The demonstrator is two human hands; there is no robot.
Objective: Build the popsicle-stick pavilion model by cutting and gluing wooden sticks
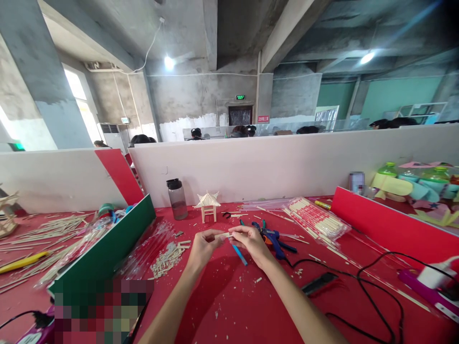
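Note:
My left hand (205, 244) and my right hand (254, 242) meet over the middle of the red table (229, 296). Both pinch a short piece of pale wooden stick (224, 235) between their fingertips. Just under the right fingers lies a blue rod-like thing (239, 255), partly hidden by the hand. A blue glue gun (274, 240) rests on its side right behind my right hand. Beyond the left hand stands a small pavilion model (207, 206) built from wooden sticks. A heap of short cut stick pieces (168, 262) lies to the left.
A dark water bottle (177, 200) stands by the white partition (244, 167). At right are bagged wooden sticks (317, 220), a black tool (320, 284), a looping black cable (362, 277) and a purple power strip (430, 294). Green (107, 248) and red (387, 229) dividers flank the workspace.

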